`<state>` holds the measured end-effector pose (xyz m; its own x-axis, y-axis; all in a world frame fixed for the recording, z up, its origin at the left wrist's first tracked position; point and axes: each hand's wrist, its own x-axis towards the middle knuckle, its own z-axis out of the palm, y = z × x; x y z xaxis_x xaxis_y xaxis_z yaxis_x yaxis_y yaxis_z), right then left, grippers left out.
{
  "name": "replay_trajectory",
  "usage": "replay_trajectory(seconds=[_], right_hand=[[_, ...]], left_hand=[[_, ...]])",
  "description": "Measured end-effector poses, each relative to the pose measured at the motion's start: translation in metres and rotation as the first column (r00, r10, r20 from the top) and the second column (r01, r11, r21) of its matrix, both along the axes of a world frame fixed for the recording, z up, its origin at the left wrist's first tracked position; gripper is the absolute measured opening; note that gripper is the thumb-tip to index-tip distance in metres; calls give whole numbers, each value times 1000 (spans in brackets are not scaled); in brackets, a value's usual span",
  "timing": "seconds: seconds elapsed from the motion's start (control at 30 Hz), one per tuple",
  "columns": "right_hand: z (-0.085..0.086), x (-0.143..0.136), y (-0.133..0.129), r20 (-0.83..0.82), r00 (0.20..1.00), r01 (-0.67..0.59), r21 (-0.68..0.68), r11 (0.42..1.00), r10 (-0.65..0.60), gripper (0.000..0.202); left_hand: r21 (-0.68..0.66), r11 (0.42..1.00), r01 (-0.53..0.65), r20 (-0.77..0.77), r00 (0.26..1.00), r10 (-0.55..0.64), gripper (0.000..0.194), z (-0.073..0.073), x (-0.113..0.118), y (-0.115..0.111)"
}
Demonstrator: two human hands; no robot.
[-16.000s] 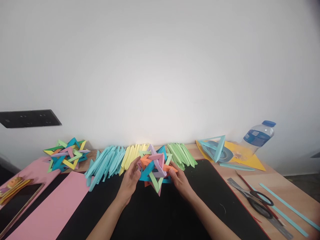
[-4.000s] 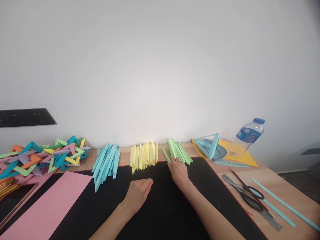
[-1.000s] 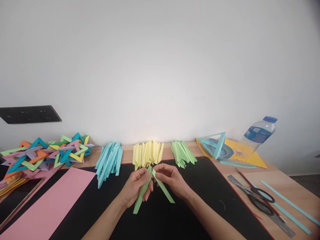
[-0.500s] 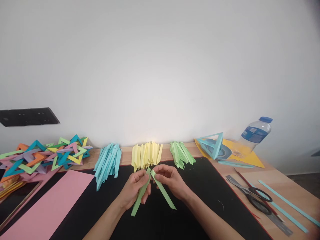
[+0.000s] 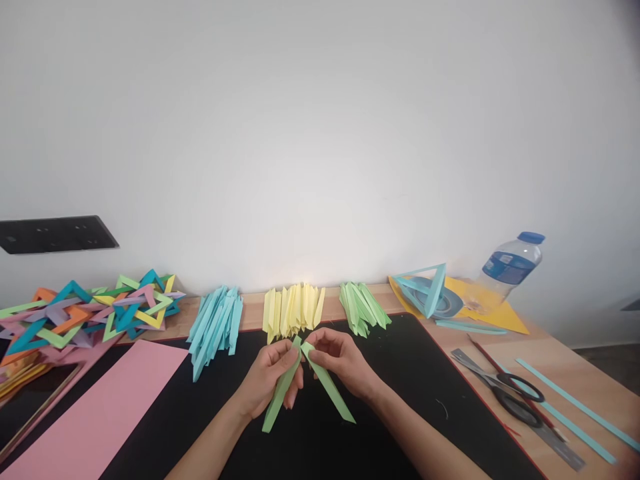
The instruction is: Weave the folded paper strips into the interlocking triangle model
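Between thumb and fingers, my left hand (image 5: 274, 373) pinches the upper end of a folded green paper strip (image 5: 278, 403), which slants down to the left. A second green paper strip (image 5: 335, 393) is pinched at its top by my right hand (image 5: 340, 360) and slopes down to the right. The two upper ends come close together; whether they touch I cannot tell. Both hands are over a black mat (image 5: 400, 393). Just beyond them lies a row of folded yellow strips (image 5: 294, 310), with a green strip pile (image 5: 363, 308) to its right and a blue strip pile (image 5: 216, 327) to its left.
Interlaced paper stars (image 5: 135, 303) and a pink sheet (image 5: 105, 407) occupy the left. On the right are scissors (image 5: 517, 400), a pencil (image 5: 487, 355), blue strips (image 5: 575, 403), a tape roll (image 5: 447, 305), a blue paper triangle (image 5: 437, 293) and a tilted bottle (image 5: 513, 263).
The right-hand green strip has swung slightly, its lower end a little further right and down. Both hands keep nearly the same place and grip.
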<state>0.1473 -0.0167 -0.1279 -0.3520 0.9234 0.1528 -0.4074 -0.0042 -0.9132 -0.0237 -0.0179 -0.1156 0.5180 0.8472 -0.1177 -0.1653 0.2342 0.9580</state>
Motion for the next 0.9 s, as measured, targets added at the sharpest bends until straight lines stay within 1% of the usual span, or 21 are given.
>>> replay_trajectory(seconds=[0.23,0.37,0.5,0.67,0.8,0.9], right_hand=[[1,-1,-2,85,996,31,-18,999,-30,25],[1,-3,-2,98,994,41,-24,999,-38,28],[1,-3,-1,87,995,39,-11,999,-38,26],[2,-2,-1,27,999,23,-20,1000,-22,24],[3,-1,-2,-5,999,52,-35,998,-52,22],[5,-1,-4,-7,998,61,-35,998,-61,22]], left_hand=[[18,1000,0,-16,1000,0,29,-2,0,0],[24,1000,17,-12,1000,-17,29,-2,2,-1],[8,999,39,4,999,-39,29,-5,4,-2],[-13,999,45,8,999,-45,28,-5,3,1],[-10,999,40,21,999,-39,21,-3,0,2],[-16,999,51,32,998,-51,21,-3,0,1]])
